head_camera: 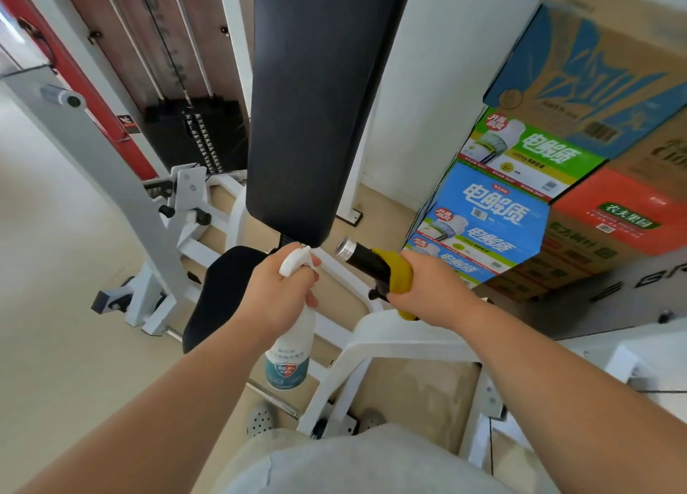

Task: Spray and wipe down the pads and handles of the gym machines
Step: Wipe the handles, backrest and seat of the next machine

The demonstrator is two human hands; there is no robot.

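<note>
The right hand point(427, 292) is wiping the handle point(366, 261) with a yellow cloth point(399, 276) clenched around it, the left hand point(282, 289) is gripping the spray bottle point(292, 352), and the far back pad point(316, 103) is probably waiting.

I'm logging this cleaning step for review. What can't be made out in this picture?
Head view only:
- Yellow cloth: mostly hidden by the right hand.
- Handle: its far part is covered by cloth and hand.
- Spray bottle label: too small to read; the left hand covers its neck.
- Back pad: top cut off by the frame edge.
</note>
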